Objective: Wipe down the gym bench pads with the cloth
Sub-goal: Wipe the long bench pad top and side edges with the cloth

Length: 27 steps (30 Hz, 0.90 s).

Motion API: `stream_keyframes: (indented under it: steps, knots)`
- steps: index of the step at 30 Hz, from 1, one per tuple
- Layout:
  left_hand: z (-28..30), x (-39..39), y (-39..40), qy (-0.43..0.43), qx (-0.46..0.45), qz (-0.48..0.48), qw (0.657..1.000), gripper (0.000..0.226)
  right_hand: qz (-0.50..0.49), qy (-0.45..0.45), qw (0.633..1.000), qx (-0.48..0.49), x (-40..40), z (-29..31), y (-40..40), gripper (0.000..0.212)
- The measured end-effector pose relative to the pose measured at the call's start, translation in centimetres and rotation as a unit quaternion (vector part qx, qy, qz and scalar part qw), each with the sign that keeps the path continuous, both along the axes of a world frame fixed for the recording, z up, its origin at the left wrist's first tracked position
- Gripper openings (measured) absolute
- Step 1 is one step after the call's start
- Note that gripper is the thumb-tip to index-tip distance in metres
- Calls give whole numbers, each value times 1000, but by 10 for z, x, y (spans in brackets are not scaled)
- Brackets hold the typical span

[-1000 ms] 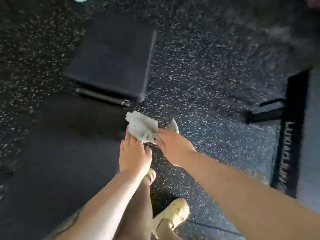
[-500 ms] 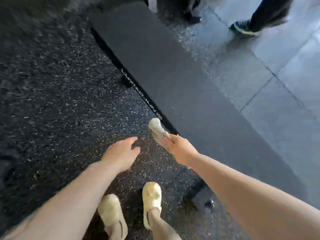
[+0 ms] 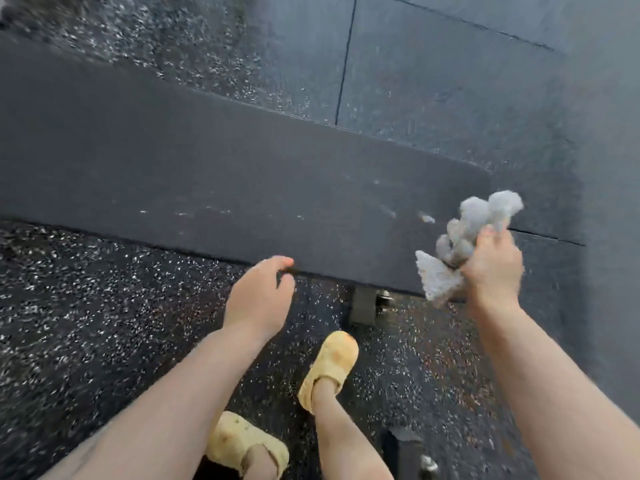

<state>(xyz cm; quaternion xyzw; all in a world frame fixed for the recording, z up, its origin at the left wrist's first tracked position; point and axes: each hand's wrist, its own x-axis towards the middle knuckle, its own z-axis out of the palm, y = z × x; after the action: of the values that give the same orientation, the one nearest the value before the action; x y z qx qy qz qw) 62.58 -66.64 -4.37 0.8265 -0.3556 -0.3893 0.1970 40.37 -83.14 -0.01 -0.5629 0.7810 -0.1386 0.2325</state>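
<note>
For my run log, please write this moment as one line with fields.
stage: approaching bench pad | right hand: holds bunched cloth above pad end | left hand: empty, at pad's near edge | wiping: not in contact yet

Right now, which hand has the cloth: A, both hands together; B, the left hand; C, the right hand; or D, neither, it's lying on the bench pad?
C: the right hand grips the bunched white cloth above the bench pad's end, while the left hand is empty.
</note>
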Motion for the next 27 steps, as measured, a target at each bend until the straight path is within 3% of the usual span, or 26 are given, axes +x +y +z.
stream_keyframes:
  steps: [3,5,8,10,11,12,13,15,17,18,20,23,24,25,26,27]
  knots:
    - [-10,-36,-41,-1,-27,-16,1000,35,47,86,995,0,-23,-31,-6,37]
    - [-19,-62,-67,0,-50,-64,997,36,148,114,980,62,-20,-70,11,42]
    - [-38,-90,-105,-21,-92,-171,981,42,364,164,908,123,-12,-113,39,50]
    - [-53,-100,-122,-59,-89,-256,961,48,468,182,862,76,-39,-125,24,50]
    - [-60,-103,-128,-80,-66,-296,950,53,479,192,855,43,-60,-133,7,50]
    - [-68,-105,-130,-105,-38,-328,938,58,448,213,868,27,-81,-142,-12,51]
    - [-75,-106,-131,-134,-10,-350,927,62,364,223,903,37,-99,-144,-30,53]
    - [-88,-108,-128,-180,17,-360,915,68,131,188,971,67,-107,-149,-48,54]
    - [-99,-113,-121,-197,11,-351,915,69,24,202,978,46,-73,-154,-32,56]
    - [-103,-115,-119,-204,-5,-342,917,67,50,210,976,21,-57,-157,-16,58]
    - [-109,-115,-116,-216,-38,-327,919,65,213,190,958,-12,-50,-159,3,57]
    - [-111,-106,-116,-210,-54,-351,911,63,512,177,840,-22,-107,-152,-35,54]
    - [-111,-101,-117,-208,-63,-366,905,62,546,189,816,-19,-125,-151,-56,53]
    - [-111,-95,-119,-207,-76,-381,898,60,515,191,835,-5,-134,-150,-75,51]
    - [-111,-89,-122,-206,-92,-395,890,59,404,183,896,11,-131,-151,-88,51]
    - [-111,-84,-126,-208,-103,-401,886,58,233,164,959,16,-113,-153,-93,51]
